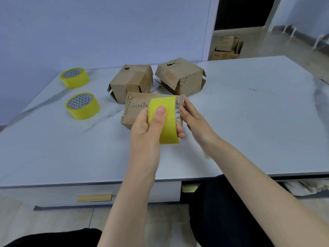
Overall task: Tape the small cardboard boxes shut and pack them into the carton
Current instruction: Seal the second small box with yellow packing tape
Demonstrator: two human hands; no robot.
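A worn small cardboard box (136,107) lies on the table in front of me. My left hand (147,129) grips a roll of yellow tape (167,122) held just above the near side of that box, thumb on the roll's outer face. My right hand (194,118) pinches the right edge of the roll with its fingertips, beside the box's right end. Two more small cardboard boxes, one at the middle (131,82) and one to its right (180,75), stand behind with torn flaps. The box's near face is hidden by the roll and my hands.
Two spare yellow tape rolls, a far one (74,77) and a near one (82,106), lie at the left of the marble-look table (249,122). An open carton (227,49) with flattened cardboard stands on the floor beyond the table's far right. A drawer front (94,197) is below the table edge.
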